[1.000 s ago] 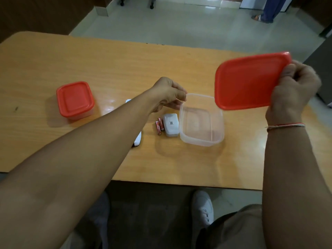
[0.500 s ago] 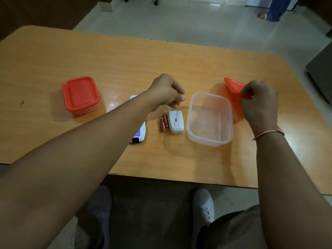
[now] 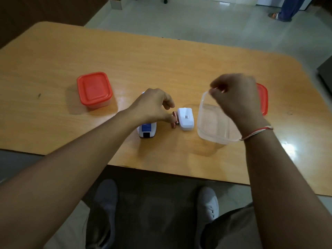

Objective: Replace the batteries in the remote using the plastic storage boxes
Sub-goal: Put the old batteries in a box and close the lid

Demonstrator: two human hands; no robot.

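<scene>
Copper batteries (image 3: 174, 120) pinched by left hand (image 3: 152, 106); right hand (image 3: 235, 97) grips clear box (image 3: 212, 130) (rim).

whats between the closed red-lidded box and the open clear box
In the head view: the left hand, the remote partly under it, two batteries, and the white battery cover, before the clear box.

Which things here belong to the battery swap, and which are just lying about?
Job: remote, batteries, battery cover, open box, its lid, closed box, left hand, right hand.
Lying about: nothing else on the table.
</scene>
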